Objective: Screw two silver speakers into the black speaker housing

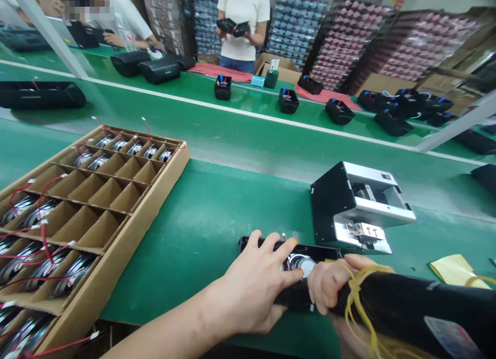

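Observation:
A black speaker housing (298,298) lies on the green bench at lower centre, with a round silver speaker driver (306,266) inside it. My left hand (258,279) spans the housing, fingers spread over the far edge and thumb on the near side, one fingertip beside the driver. In my closed right hand (333,284) is a thick black electric screwdriver (418,302) with yellow bands tied around it. Its front end points at the housing next to the driver; the tip is hidden by my fingers.
A cardboard tray (155,219) of drivers with red wires stands at left. A silver-and-black screw feeder (356,209) sits beyond the housing; yellow paper (459,271) lies right. Across the bench, several black housings (289,100) line the belt, and two people work.

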### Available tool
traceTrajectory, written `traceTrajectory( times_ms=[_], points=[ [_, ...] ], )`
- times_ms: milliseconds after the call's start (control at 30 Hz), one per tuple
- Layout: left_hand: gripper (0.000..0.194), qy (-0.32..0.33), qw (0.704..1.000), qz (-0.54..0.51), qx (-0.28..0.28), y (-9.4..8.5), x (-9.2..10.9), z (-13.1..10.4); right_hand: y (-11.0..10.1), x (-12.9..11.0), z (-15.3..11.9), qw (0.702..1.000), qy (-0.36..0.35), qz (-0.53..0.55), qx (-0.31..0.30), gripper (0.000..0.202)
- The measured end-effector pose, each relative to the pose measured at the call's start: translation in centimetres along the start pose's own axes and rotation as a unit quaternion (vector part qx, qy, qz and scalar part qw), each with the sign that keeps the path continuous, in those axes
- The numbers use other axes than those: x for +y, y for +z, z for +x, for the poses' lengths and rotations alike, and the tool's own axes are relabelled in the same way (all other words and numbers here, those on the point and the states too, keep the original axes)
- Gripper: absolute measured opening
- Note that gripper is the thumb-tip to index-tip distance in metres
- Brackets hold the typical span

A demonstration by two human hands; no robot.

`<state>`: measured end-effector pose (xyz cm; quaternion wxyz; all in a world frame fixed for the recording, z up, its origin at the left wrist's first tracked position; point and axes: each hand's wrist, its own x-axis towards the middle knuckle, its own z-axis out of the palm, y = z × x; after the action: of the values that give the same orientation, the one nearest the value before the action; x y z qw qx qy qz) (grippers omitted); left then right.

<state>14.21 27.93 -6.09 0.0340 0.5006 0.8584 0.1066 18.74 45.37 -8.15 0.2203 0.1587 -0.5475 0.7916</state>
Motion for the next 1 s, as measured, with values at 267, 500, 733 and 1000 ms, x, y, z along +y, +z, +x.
traceTrajectory(
  times_ms=[267,500,733,1000],
  points=[
    [0.062,-0.050,0.999,-0.002,0.006,-0.6,0.3,-2.3,-4.4,-5.4,2.8,0.987,-0.096,-0.038,0.123,0.042],
    [0.069,-0.037,0.995,0.016,0.095,2.4,-1.9,-3.7,-10.3,-6.5,6.9,0.963,-0.187,-0.117,0.154,0.072],
    [0.064,-0.013,0.989,0.056,0.136,2.4,-2.2,-3.4,-10.6,-5.3,9.1,0.946,-0.211,-0.138,0.204,0.071],
    [0.062,-0.002,0.991,0.055,0.124,2.6,-2.7,-3.3,-11.1,-4.3,9.5,0.947,-0.200,-0.143,0.206,0.068]
  ],
)
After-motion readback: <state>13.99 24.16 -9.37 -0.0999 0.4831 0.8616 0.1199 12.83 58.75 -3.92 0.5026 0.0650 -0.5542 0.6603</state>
